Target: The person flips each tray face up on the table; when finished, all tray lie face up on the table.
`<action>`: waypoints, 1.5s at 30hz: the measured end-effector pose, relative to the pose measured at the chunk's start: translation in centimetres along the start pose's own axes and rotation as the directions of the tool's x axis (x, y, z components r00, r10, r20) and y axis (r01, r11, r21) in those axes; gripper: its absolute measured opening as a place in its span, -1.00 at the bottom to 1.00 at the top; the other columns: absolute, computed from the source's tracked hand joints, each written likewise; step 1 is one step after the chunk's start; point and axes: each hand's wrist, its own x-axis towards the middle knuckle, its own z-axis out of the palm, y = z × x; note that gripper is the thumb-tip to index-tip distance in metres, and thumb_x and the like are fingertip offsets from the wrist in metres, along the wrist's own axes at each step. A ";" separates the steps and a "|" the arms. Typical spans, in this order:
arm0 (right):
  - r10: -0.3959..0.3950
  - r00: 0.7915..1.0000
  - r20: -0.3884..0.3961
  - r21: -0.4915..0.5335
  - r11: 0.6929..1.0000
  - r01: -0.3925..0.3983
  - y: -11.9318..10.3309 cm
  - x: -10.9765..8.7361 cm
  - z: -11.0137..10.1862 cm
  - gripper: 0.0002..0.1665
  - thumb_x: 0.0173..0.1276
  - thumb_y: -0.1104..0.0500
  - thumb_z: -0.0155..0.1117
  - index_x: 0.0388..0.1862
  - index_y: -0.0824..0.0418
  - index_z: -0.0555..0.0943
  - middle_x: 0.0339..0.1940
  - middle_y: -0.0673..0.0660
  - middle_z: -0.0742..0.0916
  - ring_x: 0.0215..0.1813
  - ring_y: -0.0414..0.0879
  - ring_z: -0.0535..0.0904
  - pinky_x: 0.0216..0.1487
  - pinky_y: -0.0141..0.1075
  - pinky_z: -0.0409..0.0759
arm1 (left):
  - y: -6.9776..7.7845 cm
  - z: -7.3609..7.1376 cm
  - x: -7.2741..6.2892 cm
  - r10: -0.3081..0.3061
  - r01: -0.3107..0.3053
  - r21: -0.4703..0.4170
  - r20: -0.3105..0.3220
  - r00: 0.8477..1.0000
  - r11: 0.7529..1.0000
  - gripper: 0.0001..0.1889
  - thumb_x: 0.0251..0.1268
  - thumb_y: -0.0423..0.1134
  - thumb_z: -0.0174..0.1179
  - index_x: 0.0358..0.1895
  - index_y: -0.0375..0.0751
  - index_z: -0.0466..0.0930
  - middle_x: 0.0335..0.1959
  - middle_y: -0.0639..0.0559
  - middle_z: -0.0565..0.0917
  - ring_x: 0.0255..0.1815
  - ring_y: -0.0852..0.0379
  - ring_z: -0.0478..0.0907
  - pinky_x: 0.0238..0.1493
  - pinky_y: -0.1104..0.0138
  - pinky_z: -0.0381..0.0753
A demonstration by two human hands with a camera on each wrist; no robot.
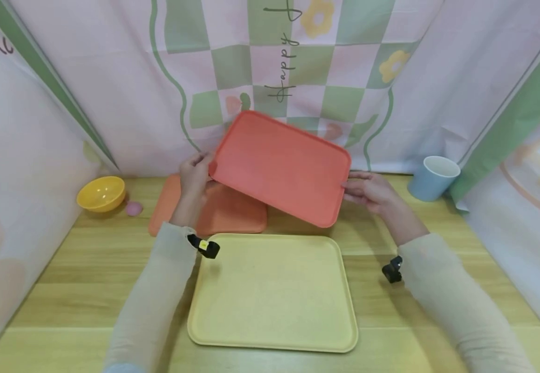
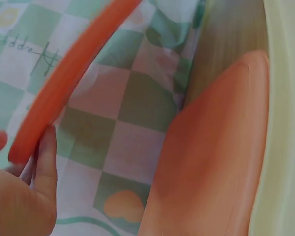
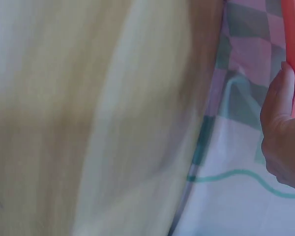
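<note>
A red tray [image 1: 283, 168] is held up at a tilt over the back of the table, its left end higher than its right. My left hand [image 1: 195, 173] grips its left edge, and in the left wrist view the fingers lie under the tray's rim [image 2: 64, 88]. At the opposite edge my right hand [image 1: 371, 191] pinches the rim between thumb and fingers. Behind my left hand an orange tray [image 1: 237, 212] lies on the table, partly hidden by that hand and the red tray. Nearer to me a yellow tray [image 1: 273, 292] lies flat between my forearms.
At the back left stand a yellow bowl [image 1: 102, 194] and a small pink ball-like piece [image 1: 133, 209] beside it. A light blue cup [image 1: 433, 180] stands at the back right. Patterned curtains [image 1: 230, 67] enclose the wooden table [image 1: 102, 295] at the back and sides.
</note>
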 end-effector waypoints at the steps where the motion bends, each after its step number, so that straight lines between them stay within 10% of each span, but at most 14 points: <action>1: -0.004 1.000 0.001 -0.015 1.000 0.004 -0.2 -0.1 -0.2 -0.72 0.46 0.46 0.21 0.10 0.33 0.48 -0.31 0.13 0.81 -0.23 -0.09 0.78 -0.11 -0.28 0.72 | 0.0 -0.1 0.0 -0.014 0.013 0.051 0.022 1.000 0.999 -0.71 0.46 -0.14 0.25 0.09 -0.22 0.71 -0.13 -0.07 0.63 -0.38 0.13 0.63 -0.53 0.32 0.68; 9: 0.021 1.000 -0.020 -0.091 0.996 -0.023 -1.5 -0.9 -1.6 -0.51 0.48 0.40 0.22 0.33 0.38 0.36 -0.26 0.06 0.81 -0.18 -0.14 0.77 -0.09 -0.30 0.71 | -0.5 -0.7 0.2 -0.103 0.006 0.399 0.221 0.970 0.917 -0.43 0.45 0.06 0.23 0.45 0.00 0.47 0.28 -0.13 0.48 -0.21 0.11 0.56 -0.35 0.30 0.66; 17: 0.014 1.000 -0.011 -0.087 0.996 -0.015 -2.1 -1.3 -2.4 -0.82 0.47 0.41 0.22 -0.07 0.20 0.64 -0.29 0.07 0.81 -0.20 -0.15 0.76 -0.12 -0.30 0.72 | -1.2 -0.7 0.5 -0.182 -0.016 0.480 0.363 0.914 0.877 -0.21 0.48 0.12 0.16 0.65 0.06 0.03 0.49 -0.11 0.34 -0.30 0.10 0.62 -0.37 0.22 0.66; 22: 0.015 1.000 -0.017 -0.091 0.996 -0.017 -2.3 -1.4 -2.8 -0.78 0.48 0.40 0.21 -0.21 0.12 0.70 -0.31 0.07 0.81 -0.22 -0.15 0.77 -0.15 -0.30 0.72 | -1.6 -0.6 0.3 -0.193 -0.048 0.511 0.408 0.893 0.858 -0.28 0.50 0.13 0.14 0.62 0.12 0.12 0.32 -0.15 0.51 -0.39 0.08 0.64 -0.27 0.11 0.70; 32: 0.014 1.000 -0.023 -0.076 0.997 -0.016 -3.3 -1.4 -3.9 -0.69 0.50 0.38 0.19 -0.28 0.06 0.78 -0.33 0.03 0.81 -0.25 -0.19 0.76 -0.19 -0.34 0.71 | -2.7 0.1 0.2 -0.216 -0.035 0.473 0.465 0.858 0.880 -0.45 0.62 -0.01 0.03 0.57 0.09 0.22 -0.08 -0.19 0.65 -0.41 0.03 0.66 -0.44 0.24 0.67; 45: 0.025 0.999 -0.040 -0.130 0.991 -0.030 -4.1 -1.5 -5.1 -0.67 0.52 0.35 0.18 -0.33 0.03 0.77 -0.31 -0.02 0.77 -0.23 -0.23 0.70 -0.17 -0.37 0.68 | -4.1 1.7 -0.1 -0.167 -0.061 0.407 0.499 0.850 0.911 -0.52 0.64 -0.30 -0.03 0.53 -0.16 0.30 -0.20 -0.15 0.59 -0.37 -0.01 0.65 -0.33 0.20 0.70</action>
